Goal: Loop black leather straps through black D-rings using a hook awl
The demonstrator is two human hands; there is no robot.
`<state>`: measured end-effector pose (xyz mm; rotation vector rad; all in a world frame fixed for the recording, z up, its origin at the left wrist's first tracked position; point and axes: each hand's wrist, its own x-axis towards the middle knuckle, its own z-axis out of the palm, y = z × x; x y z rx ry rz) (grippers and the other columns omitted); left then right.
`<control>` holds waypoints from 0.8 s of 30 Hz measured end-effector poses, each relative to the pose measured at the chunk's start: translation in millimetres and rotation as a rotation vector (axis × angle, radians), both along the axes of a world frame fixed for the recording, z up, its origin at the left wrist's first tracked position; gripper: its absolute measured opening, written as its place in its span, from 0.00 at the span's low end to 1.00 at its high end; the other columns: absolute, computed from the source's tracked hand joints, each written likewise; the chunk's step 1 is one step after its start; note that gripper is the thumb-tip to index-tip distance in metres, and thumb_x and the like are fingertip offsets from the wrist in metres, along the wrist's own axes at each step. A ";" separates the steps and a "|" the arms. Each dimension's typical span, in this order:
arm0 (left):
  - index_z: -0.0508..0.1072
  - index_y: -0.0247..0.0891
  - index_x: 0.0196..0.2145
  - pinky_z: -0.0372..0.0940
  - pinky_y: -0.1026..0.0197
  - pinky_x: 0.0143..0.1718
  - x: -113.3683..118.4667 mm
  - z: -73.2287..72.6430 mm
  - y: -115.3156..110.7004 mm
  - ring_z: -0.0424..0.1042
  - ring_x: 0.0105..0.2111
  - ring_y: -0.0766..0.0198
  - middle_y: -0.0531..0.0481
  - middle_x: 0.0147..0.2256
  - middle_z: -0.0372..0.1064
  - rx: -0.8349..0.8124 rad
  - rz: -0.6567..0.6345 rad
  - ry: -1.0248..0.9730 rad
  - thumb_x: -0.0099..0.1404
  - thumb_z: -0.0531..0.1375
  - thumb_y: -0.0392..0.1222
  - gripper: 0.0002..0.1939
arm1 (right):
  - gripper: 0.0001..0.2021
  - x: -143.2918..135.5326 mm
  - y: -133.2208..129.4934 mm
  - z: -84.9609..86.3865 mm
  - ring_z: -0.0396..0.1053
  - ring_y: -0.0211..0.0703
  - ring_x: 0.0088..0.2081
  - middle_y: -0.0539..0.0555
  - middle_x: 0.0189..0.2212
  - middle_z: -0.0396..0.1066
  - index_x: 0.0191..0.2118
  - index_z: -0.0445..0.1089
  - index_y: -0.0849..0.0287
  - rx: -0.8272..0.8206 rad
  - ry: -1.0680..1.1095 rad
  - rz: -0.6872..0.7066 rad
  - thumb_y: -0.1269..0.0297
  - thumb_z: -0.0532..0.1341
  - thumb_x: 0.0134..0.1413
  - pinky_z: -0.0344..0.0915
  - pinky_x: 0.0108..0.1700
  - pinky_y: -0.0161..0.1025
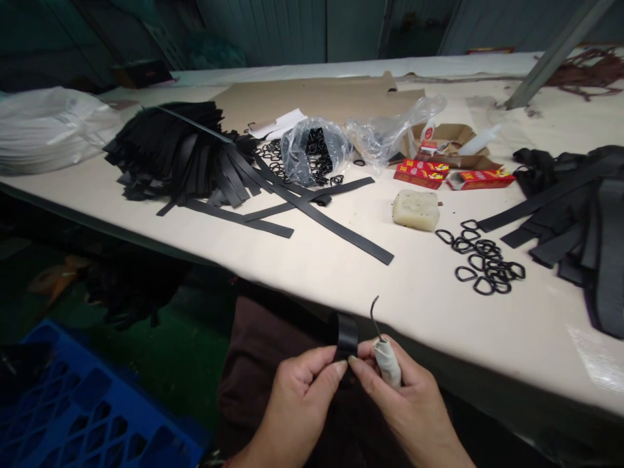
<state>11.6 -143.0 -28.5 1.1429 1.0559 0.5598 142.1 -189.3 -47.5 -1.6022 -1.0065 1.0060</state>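
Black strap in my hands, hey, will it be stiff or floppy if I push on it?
The black strap is probably flexible yet slightly springy, since it curves in a smooth loop above the left hand and right hand. It's likely light, being a thin, narrow band. Its faint sheen hints it could slip a little.

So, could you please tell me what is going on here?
A person's left hand and right hand pinch a black strap, bent into a loop, just in front of the table. The right hand also holds a tool, its thin curved tip pointing up. On the table lie loose rings, a pale block and a strap pile.
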 end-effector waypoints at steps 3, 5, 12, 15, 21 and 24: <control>0.77 0.36 0.37 0.64 0.63 0.38 -1.0 0.1 0.5 0.72 0.33 0.61 0.49 0.31 0.77 -0.201 0.009 -0.168 0.60 0.57 0.35 0.10 | 0.09 -1.2 1.2 4.3 0.59 0.35 0.22 0.47 0.19 0.63 0.27 0.66 0.59 -0.155 0.111 0.001 0.58 0.61 0.47 0.58 0.23 0.30; 0.77 0.33 0.36 0.63 0.63 0.39 -2.0 0.5 2.0 0.72 0.32 0.62 0.47 0.30 0.76 -0.299 -0.011 -0.277 0.60 0.57 0.35 0.09 | 0.12 -1.1 2.6 4.9 0.58 0.34 0.20 0.47 0.16 0.63 0.27 0.65 0.59 -0.223 0.188 0.001 0.55 0.61 0.46 0.55 0.21 0.30; 0.75 0.31 0.38 0.61 0.61 0.38 -5.1 5.7 9.3 0.70 0.30 0.63 0.45 0.30 0.73 -0.430 -0.082 -0.379 0.59 0.59 0.38 0.11 | 0.15 0.1 4.9 6.0 0.52 0.31 0.16 0.46 0.14 0.61 0.27 0.63 0.60 -0.250 0.263 0.001 0.52 0.62 0.45 0.46 0.17 0.30; 0.76 0.29 0.32 0.61 0.61 0.37 -4.0 3.9 11.4 0.69 0.29 0.63 0.46 0.26 0.72 -0.395 -0.108 -0.357 0.61 0.58 0.40 0.11 | 0.14 -0.4 4.5 6.4 0.52 0.31 0.16 0.45 0.14 0.61 0.28 0.64 0.60 -0.219 0.223 0.005 0.53 0.61 0.46 0.45 0.17 0.29; 0.76 0.31 0.24 0.60 0.64 0.33 5.2 6.4 23.8 0.67 0.27 0.66 0.48 0.23 0.72 -0.246 -0.106 -0.289 0.60 0.58 0.40 0.12 | 0.14 2.8 15.9 15.7 0.60 0.34 0.19 0.46 0.15 0.63 0.27 0.63 0.60 -0.197 0.363 0.008 0.53 0.62 0.46 0.53 0.20 0.30; 0.77 0.31 0.26 0.60 0.65 0.32 11.9 13.7 31.8 0.67 0.26 0.66 0.49 0.23 0.72 -0.177 -0.099 -0.289 0.60 0.58 0.40 0.11 | 0.15 7.0 24.5 26.7 0.58 0.31 0.16 0.46 0.15 0.64 0.29 0.64 0.61 -0.217 0.409 -0.015 0.52 0.62 0.46 0.51 0.18 0.28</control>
